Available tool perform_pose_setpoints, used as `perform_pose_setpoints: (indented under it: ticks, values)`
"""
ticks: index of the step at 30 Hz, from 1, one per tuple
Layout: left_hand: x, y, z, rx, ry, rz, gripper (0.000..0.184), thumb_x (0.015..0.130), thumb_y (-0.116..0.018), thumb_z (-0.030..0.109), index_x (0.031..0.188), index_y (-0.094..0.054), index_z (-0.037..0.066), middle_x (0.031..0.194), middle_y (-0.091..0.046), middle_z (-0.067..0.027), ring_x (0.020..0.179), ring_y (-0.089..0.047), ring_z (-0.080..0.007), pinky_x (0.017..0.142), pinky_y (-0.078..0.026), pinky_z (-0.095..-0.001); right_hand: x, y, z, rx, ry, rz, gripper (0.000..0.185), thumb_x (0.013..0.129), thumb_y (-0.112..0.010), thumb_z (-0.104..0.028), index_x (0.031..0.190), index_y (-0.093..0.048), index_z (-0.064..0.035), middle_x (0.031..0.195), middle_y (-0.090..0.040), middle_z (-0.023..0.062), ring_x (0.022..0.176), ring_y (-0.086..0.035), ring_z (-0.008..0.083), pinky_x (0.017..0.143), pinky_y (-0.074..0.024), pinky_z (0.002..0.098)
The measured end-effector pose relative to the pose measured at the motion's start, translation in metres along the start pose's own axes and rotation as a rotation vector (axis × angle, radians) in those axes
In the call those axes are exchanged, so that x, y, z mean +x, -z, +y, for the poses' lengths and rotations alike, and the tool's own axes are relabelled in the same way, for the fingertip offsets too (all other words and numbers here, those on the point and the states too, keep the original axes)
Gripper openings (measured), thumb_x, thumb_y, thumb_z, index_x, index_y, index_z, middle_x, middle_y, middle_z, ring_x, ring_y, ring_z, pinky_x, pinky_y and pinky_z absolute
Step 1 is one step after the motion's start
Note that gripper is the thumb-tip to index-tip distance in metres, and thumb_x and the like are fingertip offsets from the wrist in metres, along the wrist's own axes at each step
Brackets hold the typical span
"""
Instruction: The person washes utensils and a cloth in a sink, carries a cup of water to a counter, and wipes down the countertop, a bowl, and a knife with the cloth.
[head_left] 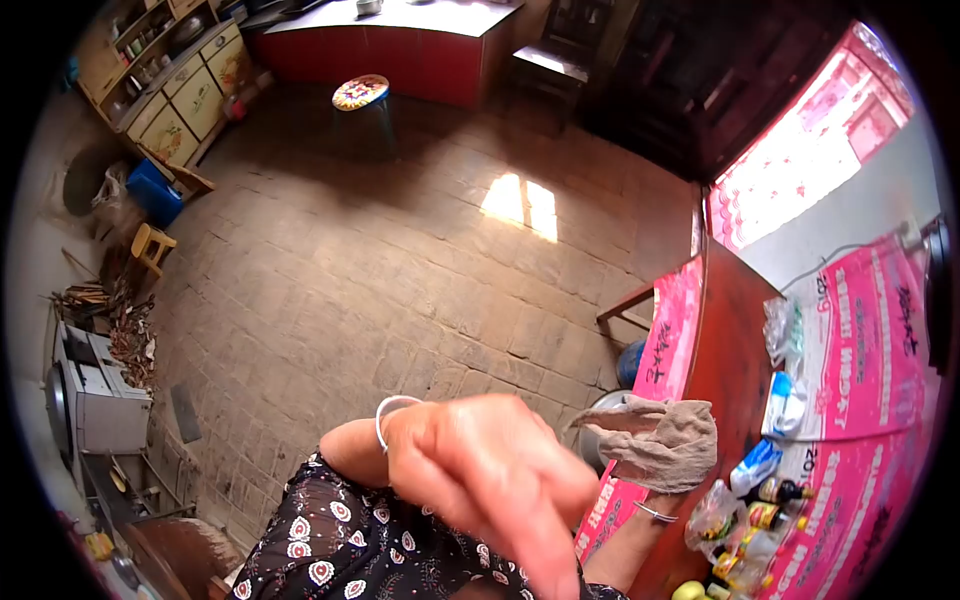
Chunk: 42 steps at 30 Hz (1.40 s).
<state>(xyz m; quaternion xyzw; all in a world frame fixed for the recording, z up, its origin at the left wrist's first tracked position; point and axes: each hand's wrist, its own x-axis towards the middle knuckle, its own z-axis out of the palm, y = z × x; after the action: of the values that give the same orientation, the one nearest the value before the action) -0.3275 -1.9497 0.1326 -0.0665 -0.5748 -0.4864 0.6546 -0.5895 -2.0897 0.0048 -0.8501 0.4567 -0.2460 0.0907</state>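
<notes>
My left hand (490, 460) is close to the camera at the lower middle, with a pale bangle (390, 408) on its wrist. Its fingers are curled, one digit points down toward the bottom edge, and nothing shows in its grasp. At the lower right, my right forearm (622, 548) wears a thin bangle (655, 512). A wrinkled grey-brown cloth (665, 445) is in my right hand and hides its fingers. The cloth is beside the edge of a red-brown wooden table (722, 345). Below is black patterned clothing (350, 540).
Bottles (765, 515) and plastic bags (715, 515) stand on the pink printed table cover (860, 410). A metal pot (592, 425) is under the table edge. Ahead are a round stool (361, 93) and a red counter (370, 65). Firewood (130, 330) lies at left near a white appliance (105, 420).
</notes>
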Motion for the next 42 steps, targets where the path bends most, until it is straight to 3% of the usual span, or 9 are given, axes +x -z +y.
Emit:
perform_pose_setpoints:
  ticks: [7, 15, 19, 23, 25, 29, 33, 34, 42]
  values:
    - [0.062, 0.057, -0.013, 0.009, -0.136, 0.185, 0.025, 0.089, -0.046, 0.011, 0.093, -0.067, -0.002, 0.057, -0.048, -0.0089, 0.045, -0.045, -0.0172, 0.040, -0.033, -0.0275, 0.134, -0.059, 0.000, 0.110, 0.152, -0.102, 0.040, 0.063, -0.062, -0.028, 0.098, -0.058, -0.0082, 0.102, -0.056, 0.0095, 0.094, -0.054, 0.0256, 0.082, -0.0444, 0.0344]
    - [0.096, 0.173, 0.004, 0.094, -0.158, 0.273, 0.024, 0.089, -0.046, 0.010, 0.094, -0.066, -0.003, 0.058, -0.050, -0.0107, 0.046, -0.047, -0.0190, 0.041, -0.035, -0.0278, 0.293, -0.131, -0.037, 0.177, 0.372, -0.194, 0.042, 0.059, -0.065, -0.029, 0.095, -0.058, -0.0086, 0.099, -0.057, 0.0089, 0.092, -0.054, 0.0251, 0.080, -0.0449, 0.0335]
    - [0.087, 0.257, 0.044, 0.254, -0.033, 0.045, 0.017, 0.080, -0.051, 0.004, 0.089, -0.060, -0.007, 0.064, -0.044, -0.0123, 0.052, -0.045, -0.0281, 0.047, -0.034, -0.0339, 0.354, -0.172, -0.073, 0.192, 0.407, -0.199, 0.043, 0.057, -0.066, -0.029, 0.094, -0.059, -0.0089, 0.097, -0.057, 0.0086, 0.091, -0.054, 0.0248, 0.079, -0.0451, 0.0330]
    - [0.088, 0.311, 0.076, 0.185, -0.208, 0.200, 0.022, 0.086, -0.049, 0.011, 0.093, -0.063, -0.004, 0.062, -0.051, -0.0127, 0.049, -0.047, -0.0225, 0.043, -0.036, -0.0306, 0.405, -0.210, -0.117, 0.186, 0.393, -0.193, 0.044, 0.055, -0.067, -0.030, 0.093, -0.059, -0.0091, 0.096, -0.057, 0.0084, 0.090, -0.055, 0.0246, 0.078, -0.0453, 0.0326]
    - [0.086, 0.363, 0.115, 0.247, -0.091, 0.052, 0.017, 0.081, -0.050, 0.005, 0.087, -0.060, -0.007, 0.065, -0.046, -0.0136, 0.053, -0.045, -0.0286, 0.047, -0.035, -0.0341, 0.435, -0.225, -0.140, 0.184, 0.385, -0.184, 0.045, 0.054, -0.068, -0.030, 0.092, -0.059, -0.0093, 0.095, -0.057, 0.0082, 0.089, -0.055, 0.0245, 0.078, -0.0455, 0.0323]
    - [0.082, 0.428, 0.149, 0.234, 0.056, 0.313, 0.019, 0.075, -0.052, -0.007, 0.092, -0.060, -0.006, 0.069, -0.055, -0.0103, 0.060, -0.051, -0.0211, 0.053, -0.041, -0.0308, 0.483, -0.253, -0.173, 0.210, 0.344, -0.189, 0.046, 0.052, -0.069, -0.031, 0.091, -0.059, -0.0095, 0.093, -0.057, 0.0079, 0.088, -0.055, 0.0242, 0.077, -0.0457, 0.0319]
    - [0.069, 0.495, 0.160, 0.169, 0.260, 0.442, 0.027, 0.076, -0.052, -0.002, 0.103, -0.056, -0.006, 0.074, -0.056, -0.0074, 0.064, -0.054, -0.0117, 0.056, -0.041, -0.0239, 0.529, -0.281, -0.197, 0.244, 0.306, -0.203, 0.047, 0.050, -0.070, -0.031, 0.089, -0.060, -0.0098, 0.092, -0.058, 0.0076, 0.087, -0.055, 0.0240, 0.076, -0.0459, 0.0314]
    - [0.071, 0.511, 0.161, 0.212, 0.280, 0.498, 0.028, 0.072, -0.056, -0.002, 0.098, -0.057, -0.011, 0.066, -0.057, -0.0151, 0.058, -0.054, -0.0214, 0.054, -0.042, -0.0321, 0.540, -0.289, -0.201, 0.250, 0.302, -0.211, 0.047, 0.049, -0.071, -0.031, 0.089, -0.060, -0.0098, 0.091, -0.058, 0.0075, 0.087, -0.055, 0.0239, 0.076, -0.0460, 0.0313]
    - [0.074, 0.647, 0.169, 0.223, 0.510, 0.779, 0.030, 0.079, -0.053, 0.003, 0.107, -0.053, -0.007, 0.076, -0.058, -0.0072, 0.068, -0.054, -0.0112, 0.060, -0.043, -0.0218, 0.679, -0.369, -0.228, 0.303, 0.399, -0.335, 0.049, 0.045, -0.073, -0.032, 0.086, -0.061, -0.0103, 0.088, -0.058, 0.0069, 0.085, -0.055, 0.0235, 0.074, -0.0465, 0.0304]
